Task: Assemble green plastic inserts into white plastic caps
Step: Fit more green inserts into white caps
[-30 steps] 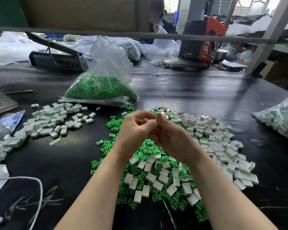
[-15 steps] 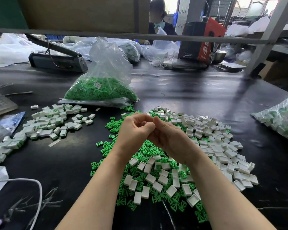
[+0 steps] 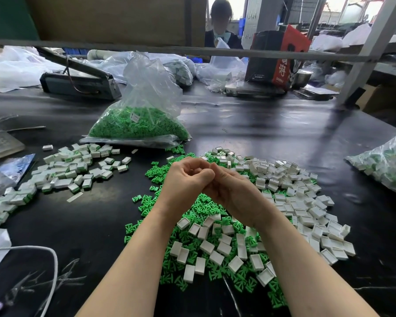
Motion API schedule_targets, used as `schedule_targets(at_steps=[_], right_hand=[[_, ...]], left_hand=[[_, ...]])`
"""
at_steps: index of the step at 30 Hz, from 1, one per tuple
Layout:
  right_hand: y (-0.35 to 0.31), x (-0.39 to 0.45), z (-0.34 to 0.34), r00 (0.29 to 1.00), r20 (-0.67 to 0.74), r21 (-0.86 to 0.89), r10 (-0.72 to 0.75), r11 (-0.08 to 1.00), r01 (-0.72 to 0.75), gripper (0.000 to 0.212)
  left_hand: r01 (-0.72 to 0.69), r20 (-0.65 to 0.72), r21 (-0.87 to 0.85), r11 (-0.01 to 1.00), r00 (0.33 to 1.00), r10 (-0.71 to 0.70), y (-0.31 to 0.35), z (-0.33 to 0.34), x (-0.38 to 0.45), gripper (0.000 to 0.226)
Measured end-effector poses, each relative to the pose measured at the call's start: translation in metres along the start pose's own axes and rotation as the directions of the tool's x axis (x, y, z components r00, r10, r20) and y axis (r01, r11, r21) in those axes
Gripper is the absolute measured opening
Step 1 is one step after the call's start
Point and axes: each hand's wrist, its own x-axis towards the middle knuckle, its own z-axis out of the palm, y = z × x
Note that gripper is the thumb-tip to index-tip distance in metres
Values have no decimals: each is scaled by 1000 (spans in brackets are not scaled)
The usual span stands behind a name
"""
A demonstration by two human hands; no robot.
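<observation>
— Looking at the two hands, what do you make of them?
— The left hand and the right hand are pressed together above the heap, fingers of both curled inward. Whatever sits between the fingertips is hidden, so I cannot tell whether either one holds a part.
— Where are the parts?
— Loose green inserts lie spread on the black table under the wrists, with white caps scattered over them and piled to the right.
— And finished ones?
— A pile of caps with green showing lies to the left, well apart from the hands.
— Anything further off?
— A clear bag of green inserts stands at the far side of the heap, and another bag of white pieces lies at the right edge.
</observation>
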Motion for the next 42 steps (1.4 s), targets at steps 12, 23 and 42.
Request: schedule_targets(at_steps=[12,23,42], right_hand=[[-2,-2,4,998,-69,-32,0,999,-2,53],[-2,-1,6,1000,-15,78,-10,997,12,43],[1,1,3,998,-51,-12,-38,999,38,46]], left_hand=[[-35,-26,-4,999,999,35,0,2,0,13],[-47,-84,91,995,995,55,5,4,-1,20],[-68,-70,108,992,995,76,6,2,0,18]])
